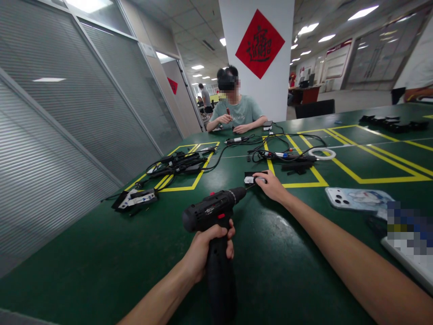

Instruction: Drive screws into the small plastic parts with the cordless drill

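A green table [101, 253], taped off in yellow rectangles, is stretching the width of the room, and across it a seated person [236, 113] in a pale green shirt is working with both hands raised. Nearer the camera, the left hand [206, 246] is wrapping closed around the grip of a black cordless screwdriver [213, 212], leveling its thin bit toward a small black-and-white part [252, 179] lying on the table just beside a yellow line. The right hand [270, 184] is resting on that part, fingers held together and pressing it flat. Driving cleanly here likely means keeping the bit in line with the screw and the part pinned firmly. The part is looking flat, boxy and white-labelled; finer detail cannot be made out. A phone [355, 198] is lying face down nearby.
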{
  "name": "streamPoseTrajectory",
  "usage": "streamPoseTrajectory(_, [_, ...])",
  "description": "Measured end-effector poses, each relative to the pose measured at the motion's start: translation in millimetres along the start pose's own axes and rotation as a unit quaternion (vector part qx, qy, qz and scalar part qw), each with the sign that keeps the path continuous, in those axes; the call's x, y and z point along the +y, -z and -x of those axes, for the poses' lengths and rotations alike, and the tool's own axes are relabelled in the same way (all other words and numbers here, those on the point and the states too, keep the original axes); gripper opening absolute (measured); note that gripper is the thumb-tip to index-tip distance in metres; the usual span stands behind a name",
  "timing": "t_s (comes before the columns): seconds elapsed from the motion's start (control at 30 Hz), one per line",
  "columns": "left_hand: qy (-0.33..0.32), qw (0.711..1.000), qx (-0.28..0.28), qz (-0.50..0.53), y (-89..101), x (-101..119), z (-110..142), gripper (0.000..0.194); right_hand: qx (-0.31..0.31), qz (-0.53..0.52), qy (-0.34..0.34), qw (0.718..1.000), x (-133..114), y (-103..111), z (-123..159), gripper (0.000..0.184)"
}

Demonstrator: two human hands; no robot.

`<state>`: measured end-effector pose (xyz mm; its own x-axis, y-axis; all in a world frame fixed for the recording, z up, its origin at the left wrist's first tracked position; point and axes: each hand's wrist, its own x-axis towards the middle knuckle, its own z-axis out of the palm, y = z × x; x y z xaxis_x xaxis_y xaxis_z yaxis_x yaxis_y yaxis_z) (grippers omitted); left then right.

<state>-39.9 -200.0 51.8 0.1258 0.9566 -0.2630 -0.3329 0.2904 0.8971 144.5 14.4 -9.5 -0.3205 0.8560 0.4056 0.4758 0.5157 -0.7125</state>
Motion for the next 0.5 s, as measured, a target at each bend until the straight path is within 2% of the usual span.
streamPoseTrajectory(0.5, [0.013, 1.000, 0.006, -0.012, -3.2, 4.1, -1.2, 0.019, 0.005, 0.003, 0.003, 1.000, 1.0, -0.7, -1.8, 0.029])
